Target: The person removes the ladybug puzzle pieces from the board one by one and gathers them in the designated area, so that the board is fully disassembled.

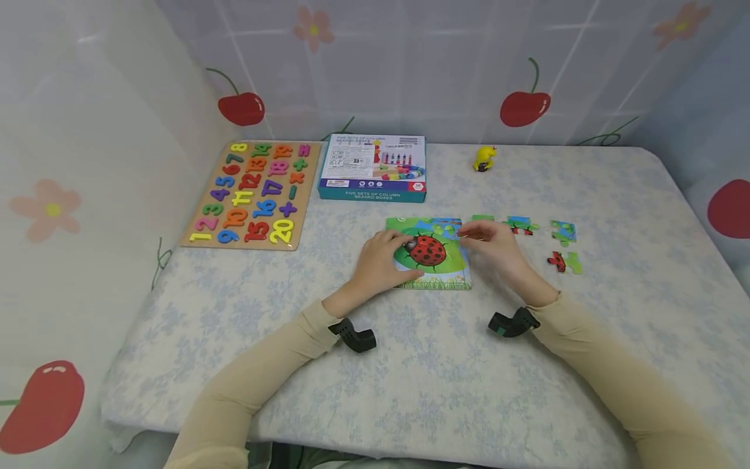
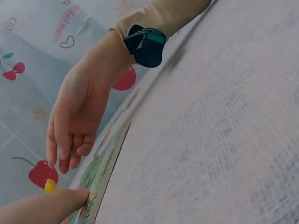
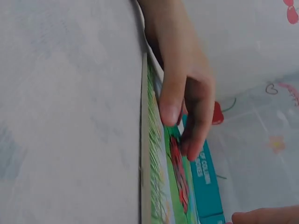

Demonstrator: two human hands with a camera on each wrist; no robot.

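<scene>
A ladybug picture puzzle board [image 1: 436, 277] lies flat on the table in front of the person. The left hand [image 1: 383, 260] rests at the board's left side, thumb along its lower part and fingers by the ladybug [image 1: 428, 251]. At the right edge, the right hand [image 1: 495, 251] hovers with its fingertips near the board's upper right. Seen from the left wrist, the fingers of the right hand [image 2: 77, 116] hang loosely bent, and no piece shows between them. To its right lie several loose puzzle pieces, among them a green-and-blue one [image 1: 564, 230] and a red-and-green one [image 1: 574, 263].
A wooden number board [image 1: 305, 221] lies at the back left, with a boxed bead set [image 1: 372, 169] beside it. A small yellow toy figure [image 1: 485, 158] stands at the back. Curtains with cherries [image 1: 525, 109] hang behind and beside the cloth-covered table [image 1: 433, 391].
</scene>
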